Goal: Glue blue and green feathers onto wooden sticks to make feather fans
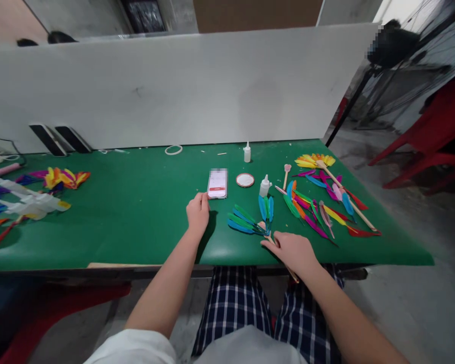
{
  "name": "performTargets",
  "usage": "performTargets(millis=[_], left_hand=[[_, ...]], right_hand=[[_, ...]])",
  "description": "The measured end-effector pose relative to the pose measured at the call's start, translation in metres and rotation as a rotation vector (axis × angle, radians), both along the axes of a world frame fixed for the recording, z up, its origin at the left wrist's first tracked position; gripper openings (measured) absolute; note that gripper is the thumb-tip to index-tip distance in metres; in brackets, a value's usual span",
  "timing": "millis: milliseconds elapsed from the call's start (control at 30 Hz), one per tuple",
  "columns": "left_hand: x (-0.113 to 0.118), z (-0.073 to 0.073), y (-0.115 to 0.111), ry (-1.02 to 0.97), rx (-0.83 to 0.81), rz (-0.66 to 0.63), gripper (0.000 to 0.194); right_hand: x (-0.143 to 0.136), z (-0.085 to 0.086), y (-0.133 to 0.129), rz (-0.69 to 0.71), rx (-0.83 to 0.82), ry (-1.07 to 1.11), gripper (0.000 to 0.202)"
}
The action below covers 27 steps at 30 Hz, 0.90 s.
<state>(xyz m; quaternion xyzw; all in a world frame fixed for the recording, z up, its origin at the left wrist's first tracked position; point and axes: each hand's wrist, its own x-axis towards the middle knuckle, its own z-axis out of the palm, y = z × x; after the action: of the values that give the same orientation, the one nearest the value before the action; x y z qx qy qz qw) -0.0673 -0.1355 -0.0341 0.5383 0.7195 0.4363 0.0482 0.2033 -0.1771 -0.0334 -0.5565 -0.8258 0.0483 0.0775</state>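
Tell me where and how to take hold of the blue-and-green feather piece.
Its wooden stick seems best, from the near right, where the right hand has it: the stick slants that way past the near edge of the table, while the feathers spread toward the far and left sides.

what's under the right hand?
A wooden stick, held in the right hand. Its upper end, with blue and green feathers, and its lower tip show; the stretch inside the grip is covered.

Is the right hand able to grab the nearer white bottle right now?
Probably not straight away: the right hand holds a feathered stick, and its blue and green feathers lie between the hand and the nearer white bottle.
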Motion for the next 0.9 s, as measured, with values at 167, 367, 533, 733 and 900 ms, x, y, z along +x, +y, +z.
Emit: performTargets(millis=[167,367,533,733,900], left_hand=[[0.019,0.011,-0.046,-0.196,0.013,-0.026,0.035],[0.048,0.006,-0.098,-0.729,-0.113,-0.209,0.037],[0.085,0.009,-0.095,-1.035,-0.380,-0.366,0.048],[0.123,0.006,-0.083,-1.219,-0.342,-0.501,0.043],[0.127,-0.004,-0.082,-1.308,-0.322,-0.484,0.040]], right_hand=[[-0.002,0.000,-0.011,0.098,0.044,-0.067,0.017],[-0.012,-0.003,-0.028,0.063,0.117,0.103,0.024],[-0.024,0.006,-0.037,0.002,0.202,0.296,0.029],[-0.027,0.004,-0.043,0.014,0.171,0.343,0.027],[-0.018,0.027,-0.049,0.076,-0.083,0.592,0.031]])
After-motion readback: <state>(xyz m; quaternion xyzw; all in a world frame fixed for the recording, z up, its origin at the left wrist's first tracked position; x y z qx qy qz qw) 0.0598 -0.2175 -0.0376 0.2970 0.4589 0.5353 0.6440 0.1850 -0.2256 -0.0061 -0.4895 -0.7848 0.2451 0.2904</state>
